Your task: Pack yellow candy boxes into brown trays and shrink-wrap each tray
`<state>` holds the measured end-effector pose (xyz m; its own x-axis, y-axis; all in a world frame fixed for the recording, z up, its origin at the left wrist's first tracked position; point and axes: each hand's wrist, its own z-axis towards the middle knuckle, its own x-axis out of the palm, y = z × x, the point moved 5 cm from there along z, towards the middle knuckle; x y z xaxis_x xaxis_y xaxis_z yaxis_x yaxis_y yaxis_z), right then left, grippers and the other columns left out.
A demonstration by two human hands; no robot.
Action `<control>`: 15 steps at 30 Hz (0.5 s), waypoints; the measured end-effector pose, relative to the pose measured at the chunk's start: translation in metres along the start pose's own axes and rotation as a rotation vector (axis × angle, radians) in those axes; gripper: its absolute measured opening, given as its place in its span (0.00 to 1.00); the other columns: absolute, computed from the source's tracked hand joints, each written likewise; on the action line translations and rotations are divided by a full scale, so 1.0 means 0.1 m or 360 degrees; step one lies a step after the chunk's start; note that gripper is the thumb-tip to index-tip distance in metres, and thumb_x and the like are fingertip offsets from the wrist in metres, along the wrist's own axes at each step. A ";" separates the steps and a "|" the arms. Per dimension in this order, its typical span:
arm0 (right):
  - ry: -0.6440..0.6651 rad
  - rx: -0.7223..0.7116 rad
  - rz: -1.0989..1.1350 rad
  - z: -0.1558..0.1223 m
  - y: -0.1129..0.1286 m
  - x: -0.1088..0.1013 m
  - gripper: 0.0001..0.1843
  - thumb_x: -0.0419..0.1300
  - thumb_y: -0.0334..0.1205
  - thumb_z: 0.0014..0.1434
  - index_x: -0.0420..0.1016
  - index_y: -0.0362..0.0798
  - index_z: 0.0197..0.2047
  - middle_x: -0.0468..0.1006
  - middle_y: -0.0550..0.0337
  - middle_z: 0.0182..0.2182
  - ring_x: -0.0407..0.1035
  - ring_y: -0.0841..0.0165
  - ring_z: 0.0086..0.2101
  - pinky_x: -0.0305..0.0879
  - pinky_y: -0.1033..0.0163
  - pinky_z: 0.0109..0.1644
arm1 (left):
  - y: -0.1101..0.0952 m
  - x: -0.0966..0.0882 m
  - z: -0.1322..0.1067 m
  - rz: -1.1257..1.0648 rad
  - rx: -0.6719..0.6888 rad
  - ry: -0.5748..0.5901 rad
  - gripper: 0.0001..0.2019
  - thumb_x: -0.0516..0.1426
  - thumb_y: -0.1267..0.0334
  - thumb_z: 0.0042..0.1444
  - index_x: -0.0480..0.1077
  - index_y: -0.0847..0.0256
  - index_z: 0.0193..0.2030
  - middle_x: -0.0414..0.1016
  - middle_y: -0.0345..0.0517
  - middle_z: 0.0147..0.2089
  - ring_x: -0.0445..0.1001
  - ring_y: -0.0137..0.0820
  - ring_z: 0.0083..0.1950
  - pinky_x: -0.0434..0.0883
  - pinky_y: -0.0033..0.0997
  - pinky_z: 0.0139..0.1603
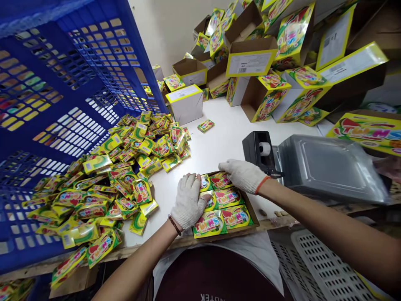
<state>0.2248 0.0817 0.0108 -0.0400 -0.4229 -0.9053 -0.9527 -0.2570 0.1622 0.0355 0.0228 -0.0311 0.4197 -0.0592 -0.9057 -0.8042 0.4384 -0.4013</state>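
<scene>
A shallow brown cardboard box (251,207) lies at the table's front edge, filled with small yellow and green "TWINS" packs (237,217) in rows. My left hand (190,201), in a white knit glove, rests with fingers stretched along the box's left side and over its left packs. Round the far right corner of the box is my right hand (246,174), gloved too, its fingers closed at the rim; their undersides are hidden. To the left spreads a heap of loose packs (125,179). One single pack (206,126) lies apart on the white table (216,142).
A blue plastic crate (123,50) tips over the heap on the left. Behind stand many printed display boxes (266,98), some open. A black tape dispenser (257,150) and a stack of clear plastic sheets (328,167) are right. A pale basket (326,259) sits below the table.
</scene>
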 end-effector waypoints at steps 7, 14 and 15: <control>0.0012 -0.0047 0.0136 0.02 -0.02 0.01 0.16 0.52 0.31 0.64 0.80 0.47 0.47 0.75 0.50 0.46 0.72 0.64 0.43 0.64 0.65 0.45 | 0.05 0.05 -0.04 -0.0108 0.0062 -0.0086 0.27 0.55 0.57 0.64 0.63 0.64 0.68 0.66 0.62 0.66 0.58 0.53 0.73 0.57 0.61 0.74; -0.0089 -0.0114 -0.0434 -0.16 0.31 0.24 0.18 0.50 0.29 0.68 0.76 0.44 0.54 0.74 0.41 0.51 0.74 0.57 0.45 0.68 0.59 0.44 | 0.04 0.07 -0.07 -0.0158 0.0083 -0.0089 0.27 0.54 0.59 0.64 0.63 0.67 0.68 0.64 0.64 0.69 0.55 0.53 0.75 0.55 0.62 0.74; -0.0100 -0.0182 -0.0473 -0.18 0.38 0.29 0.18 0.50 0.29 0.67 0.76 0.42 0.55 0.75 0.41 0.50 0.73 0.55 0.47 0.69 0.57 0.46 | 0.05 0.06 -0.09 -0.0173 0.0103 -0.0104 0.26 0.54 0.60 0.65 0.63 0.67 0.68 0.62 0.64 0.70 0.54 0.52 0.75 0.56 0.61 0.74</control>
<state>0.1932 0.0443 -0.0019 0.2126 -0.2610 -0.9416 -0.8857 -0.4584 -0.0729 0.0308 0.0168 -0.0395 0.5313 -0.0520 -0.8456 -0.7244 0.4897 -0.4852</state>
